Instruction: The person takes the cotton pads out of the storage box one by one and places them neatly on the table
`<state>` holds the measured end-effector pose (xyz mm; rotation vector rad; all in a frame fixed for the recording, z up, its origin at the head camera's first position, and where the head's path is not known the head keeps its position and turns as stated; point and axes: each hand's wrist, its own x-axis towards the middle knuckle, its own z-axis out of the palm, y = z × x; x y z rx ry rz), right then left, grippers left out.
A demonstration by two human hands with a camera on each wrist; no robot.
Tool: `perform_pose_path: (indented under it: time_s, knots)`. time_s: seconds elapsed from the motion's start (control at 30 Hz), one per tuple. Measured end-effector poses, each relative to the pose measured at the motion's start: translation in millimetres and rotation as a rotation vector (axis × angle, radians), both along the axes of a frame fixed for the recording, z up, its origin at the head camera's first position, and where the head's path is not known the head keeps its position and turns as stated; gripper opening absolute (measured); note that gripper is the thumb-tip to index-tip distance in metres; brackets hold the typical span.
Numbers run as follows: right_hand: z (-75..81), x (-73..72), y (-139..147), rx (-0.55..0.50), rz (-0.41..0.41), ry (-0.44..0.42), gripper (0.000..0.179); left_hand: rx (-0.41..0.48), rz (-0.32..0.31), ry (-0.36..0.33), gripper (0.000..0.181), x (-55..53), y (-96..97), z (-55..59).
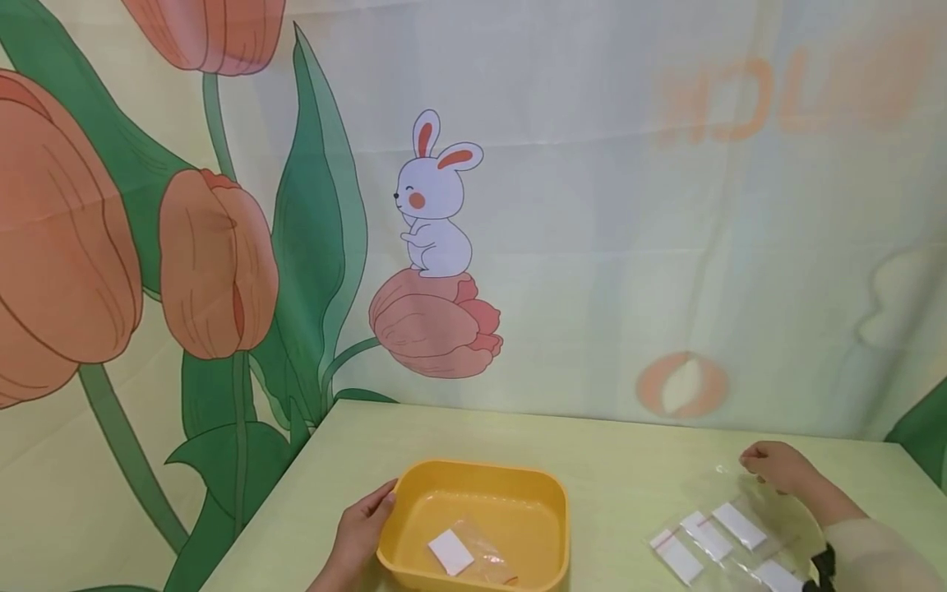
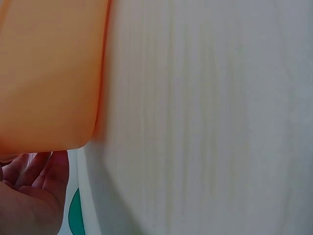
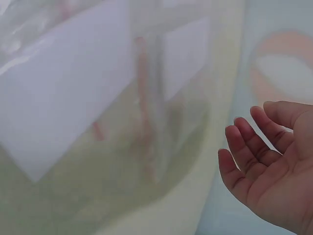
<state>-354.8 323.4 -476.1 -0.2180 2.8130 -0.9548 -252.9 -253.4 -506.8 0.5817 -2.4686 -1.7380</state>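
A yellow plastic basin (image 1: 488, 470) sits on the table, with one clear zip bag (image 1: 484, 549) holding a white square piece lying inside it. My left hand (image 1: 361, 530) grips the basin's left rim, thumb at the edge. In the left wrist view its fingers lie against the basin's outer wall (image 2: 49, 78). Over at the right, my right hand (image 1: 784, 469) hovers near the far side of several clear bags with white pieces (image 1: 706, 536). The right wrist view shows that hand (image 3: 274, 169) with loosely bent fingers and nothing in them.
The pale green table (image 1: 473, 432) ends at a hanging cloth backdrop (image 1: 577, 205) printed with tulips and a rabbit. The flat bags lie to the right of the basin, partly overlapping. A dark strap (image 1: 823, 567) shows by the right sleeve.
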Motion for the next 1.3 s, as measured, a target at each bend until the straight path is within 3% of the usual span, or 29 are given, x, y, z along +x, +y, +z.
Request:
perform_pose_path:
  time_s: [0.2, 0.53, 0.9, 1.3]
  knots:
    - [24.8, -1.7, -8.4, -0.108, -0.014, -0.039, 0.048, -0.006, 0.013, -0.019, 0.044, -1.1, 1.2, 0.7]
    - [59.2, 6.7, -47.5, -0.268, -0.014, -0.079, 0.053, -0.007, 0.003, -0.025, 0.045, -0.8, 0.5, 0.9]
    - [78.6, 13.9, -102.5, -0.475, 0.089, -0.198, 0.046, -0.016, 0.005, -0.021, 0.045, -1.8, -0.5, -0.7]
    - [92.7, 15.3, -161.1, -0.492, 0.206, -0.295, 0.039, -0.013, 0.006, -0.031, 0.046, -1.6, 1.2, -1.2]
